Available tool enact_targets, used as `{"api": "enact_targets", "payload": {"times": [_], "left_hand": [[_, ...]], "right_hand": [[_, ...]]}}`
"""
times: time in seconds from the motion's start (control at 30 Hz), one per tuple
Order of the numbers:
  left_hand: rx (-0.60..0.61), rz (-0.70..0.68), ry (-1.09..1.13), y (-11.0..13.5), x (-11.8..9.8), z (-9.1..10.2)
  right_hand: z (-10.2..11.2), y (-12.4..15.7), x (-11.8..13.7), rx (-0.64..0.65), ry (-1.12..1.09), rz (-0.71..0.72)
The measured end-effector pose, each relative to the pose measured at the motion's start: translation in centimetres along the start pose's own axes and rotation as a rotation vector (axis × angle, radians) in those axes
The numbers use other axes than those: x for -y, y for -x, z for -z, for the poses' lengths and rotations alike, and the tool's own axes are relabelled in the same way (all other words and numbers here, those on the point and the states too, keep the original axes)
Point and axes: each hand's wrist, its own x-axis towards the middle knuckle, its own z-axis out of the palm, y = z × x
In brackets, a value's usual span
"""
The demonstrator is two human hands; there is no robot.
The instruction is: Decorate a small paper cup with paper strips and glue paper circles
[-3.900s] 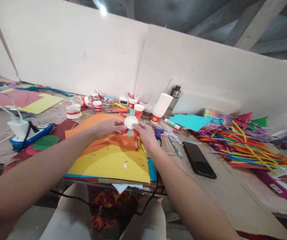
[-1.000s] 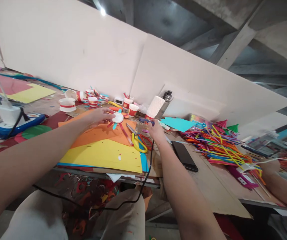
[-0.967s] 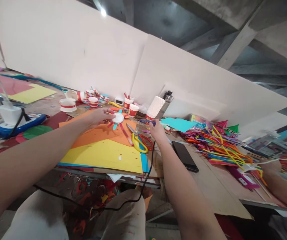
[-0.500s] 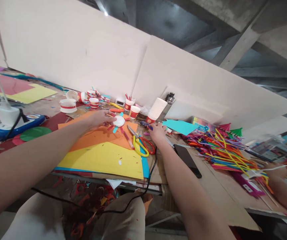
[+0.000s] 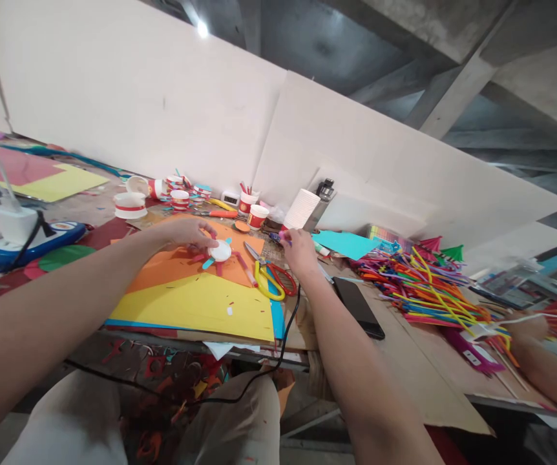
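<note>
My left hand (image 5: 194, 234) is closed on the edge of a cut paper cup (image 5: 219, 251), whose white round base has red and light-blue strips spreading from it. It is over orange paper (image 5: 162, 268). My right hand (image 5: 300, 252) is closed beside the stacked cups, and a small pink tip shows at its fingers; what it holds is mostly hidden. A dark blue-purple item (image 5: 274, 238) lies by those fingertips. Between the hands are yellow-handled scissors (image 5: 269, 284), red-handled scissors (image 5: 284, 282) and a red marker (image 5: 247, 271).
Behind stand a stack of white cups (image 5: 302, 210), a red-and-white cup (image 5: 258, 217) and several decorated cups (image 5: 179, 200). To the right lie a black phone (image 5: 358, 307) and a heap of pipe cleaners (image 5: 428, 287). A black cable (image 5: 288, 336) hangs over the table edge. Another person's arm (image 5: 545, 368) rests far right.
My left hand has brought the cut cup a little left and nearer to me, tilting it. My right hand has drawn its fingers together and risen slightly, with a pink tip now showing.
</note>
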Motion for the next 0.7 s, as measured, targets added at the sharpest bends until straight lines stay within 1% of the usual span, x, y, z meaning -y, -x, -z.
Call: {"api": "enact_targets", "payload": {"times": [0.03,0.07,0.13,0.17,0.23,0.3,0.37,0.43,0.47,0.57,0.63,0.7], "left_hand": [[-0.032,0.001,-0.082,0.0,0.0,0.2],[-0.092,-0.012,-0.169,-0.1,0.1,0.3],[-0.259,-0.071,-0.325,-0.3,-0.1,0.7],[-0.340,-0.117,-0.376,-0.3,-0.3,0.8],[-0.442,-0.178,-0.413,0.0,-1.1,0.8],[-0.480,-0.274,-0.357,0.7,-2.1,0.1],[-0.405,-0.341,-0.277,1.6,-3.2,-1.0],[-0.297,-0.367,-0.192,2.3,-3.9,-2.4],[-0.220,-0.371,-0.166,2.5,-4.0,-3.1],[-0.018,-0.403,-0.066,2.6,-3.8,-4.4],[0.092,-0.431,-0.048,2.5,-3.3,-4.8],[0.173,-0.434,-0.069,2.3,-2.7,-5.0]], "right_hand": [[0.2,-0.1,0.1,-0.073,-0.197,-0.048],[0.4,-0.3,0.2,-0.124,-0.415,-0.110],[0.6,-0.4,0.8,-0.155,-0.824,-0.252],[0.6,-0.4,1.1,-0.142,-0.996,-0.312],[0.6,-0.3,1.9,-0.093,-1.254,-0.391],[0.6,-0.1,2.8,-0.029,-1.424,-0.399],[0.6,0.2,3.8,0.035,-1.536,-0.370],[0.7,0.5,4.7,0.079,-1.604,-0.334],[0.7,0.7,5.1,0.093,-1.622,-0.317],[0.7,1.2,6.2,0.122,-1.615,-0.272],[0.5,1.6,6.7,0.140,-1.585,-0.249],[0.3,1.9,7.1,0.167,-1.565,-0.231]]}}
